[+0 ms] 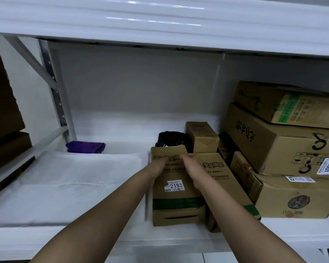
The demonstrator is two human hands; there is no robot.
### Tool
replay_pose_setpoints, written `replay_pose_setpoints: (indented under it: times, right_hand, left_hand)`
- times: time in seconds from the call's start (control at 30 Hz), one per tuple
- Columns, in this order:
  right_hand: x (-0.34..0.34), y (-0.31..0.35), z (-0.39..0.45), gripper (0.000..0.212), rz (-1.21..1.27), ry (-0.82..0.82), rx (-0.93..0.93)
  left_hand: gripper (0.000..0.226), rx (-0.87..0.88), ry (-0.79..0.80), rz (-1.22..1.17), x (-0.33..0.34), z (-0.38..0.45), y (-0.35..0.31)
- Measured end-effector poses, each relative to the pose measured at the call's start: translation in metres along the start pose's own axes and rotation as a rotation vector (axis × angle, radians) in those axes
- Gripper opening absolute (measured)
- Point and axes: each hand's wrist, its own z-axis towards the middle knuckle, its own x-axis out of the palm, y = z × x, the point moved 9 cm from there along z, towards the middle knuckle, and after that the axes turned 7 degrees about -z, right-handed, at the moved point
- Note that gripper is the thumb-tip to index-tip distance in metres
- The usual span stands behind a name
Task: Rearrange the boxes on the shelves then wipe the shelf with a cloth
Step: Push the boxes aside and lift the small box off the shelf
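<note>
Both forearms reach in; the left hand [158,165] and right hand [193,168], fingers curled, grip the top of a tall box [176,198] on the white shelf [65,186]. Six boxes sit rightward. One purple cloth [85,147] lies folded far left.

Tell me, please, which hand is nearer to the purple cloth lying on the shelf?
Left. The left hand rests on the labelled box, with the purple cloth farther left; the right hand sits beyond it, on the box's right side.

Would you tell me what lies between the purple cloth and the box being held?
Only bare white shelf separates the purple cloth from the held box, in the head view.
</note>
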Motion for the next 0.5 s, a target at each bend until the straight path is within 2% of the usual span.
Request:
replay_pose_setpoints:
  times: [0.2, 0.3, 0.4, 0.5]
  right_hand:
    - [-0.017, 0.027, -0.004, 0.047, 0.114, 0.049, -0.004]
    - [-0.021, 0.046, -0.015, 0.023, 0.141, 0.133, -0.036]
    - [-0.025, 0.061, -0.02, 0.027, 0.104, 0.15, -0.104]
    - [-0.024, 0.073, -0.024, 0.03, 0.058, 0.15, -0.153]
  left_hand:
    - [0.026, 0.072, 0.028, 0.003, -0.005, -0.009, -0.034]
    - [0.027, 0.064, 0.025, 0.029, -0.012, -0.01, -0.046]
    - [0.028, 0.063, 0.027, 0.048, -0.018, -0.011, -0.054]
    - [0.042, 0.025, 0.039, 0.104, -0.022, -0.011, -0.051]
